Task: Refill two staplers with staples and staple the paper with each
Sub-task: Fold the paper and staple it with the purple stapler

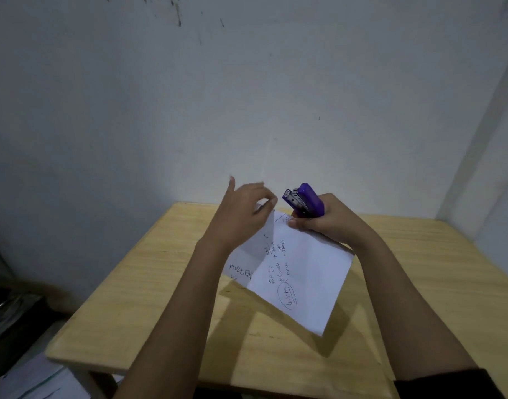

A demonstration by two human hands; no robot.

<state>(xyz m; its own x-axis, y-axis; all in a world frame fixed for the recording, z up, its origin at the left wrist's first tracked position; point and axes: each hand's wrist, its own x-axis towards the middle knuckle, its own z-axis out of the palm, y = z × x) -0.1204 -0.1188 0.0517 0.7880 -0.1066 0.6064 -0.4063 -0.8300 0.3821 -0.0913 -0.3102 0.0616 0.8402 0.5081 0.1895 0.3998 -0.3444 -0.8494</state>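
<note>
- Mostly illegible handwriting on paper (301,272): black ink scrawl in slanted lines, one word circled near lower edge, a separate scribble at left edge. Nothing read with confidence.
- No brand or label made out on purple stapler (307,200).
- Right hand (330,218) clenched around purple stapler, thumb pressing down on far end of paper. Stapler tilted nose-up toward the wall, silver and dark mouth pointing up-left; whether mouth is closed, cannot tell.
- Left hand (242,210) raised above far-left end of paper, blurred. Fingers (268,198) loosely curled, thumb sticking up, nothing seen in its grasp. Touching the sheet or just above it: cannot tell.
- Paper lying diagonally across middle of table (149,283), far end under the two hands, near corner pointing toward the near-right side. A fold or second sheet showing along left part; which one, cannot tell.
- Only one stapler in view.
- Table light wood, far edge close to wall (247,96), right side near a corner of the room. Near-left table corner in view, with a leg below.
- Bare tabletop on left half and on right beyond right forearm.
- Dark sleeve (448,384) at lower right edge of view.
- Loose white sheets (42,381) on floor at lower left, below table edge.
</note>
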